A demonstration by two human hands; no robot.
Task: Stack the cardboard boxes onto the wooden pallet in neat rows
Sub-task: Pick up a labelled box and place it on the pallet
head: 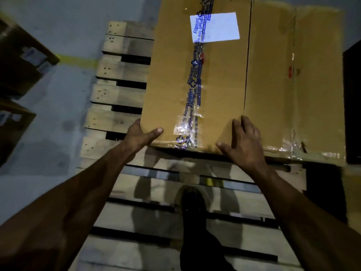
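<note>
Left hand: the left hand (pixel 139 136) cups the near left corner of the taped cardboard box (pixel 195 85), thumb lying over the top face and the other fingers hidden round the side, so it is grasping the box.
Right hand: the right hand (pixel 241 142) lies on the near edge of the same box towards its right corner, fingers spread and nearly straight on the top face, pressing rather than gripping.
Box in hand: it sits on the far right part of the wooden pallet (pixel 121 90), touching a second cardboard box (pixel 295 85) on its right along a dark seam; whether its near edge is fully down, I cannot tell.
Handling: judging by its bulk and the two-handed hold, it is probably moderately heavy; the board looks stiff, the glossy printed tape (pixel 192 94) down its middle likely slick, so the bare corners and lower edges are the better holds.
White label: one pale label (pixel 214 27) sits on the far end of the top face.
Second box: creased and wrinkled at its near taped edge, so probably softer there.
Count: two boxes on the pallet, two more cardboard boxes (pixel 21 61) on the grey floor (pixel 58 36) at the left, well apart from the pallet.
Pallet: one, its near slats bare.
Foot: one dark shoe (pixel 192 204) stands on the near slats.
</note>
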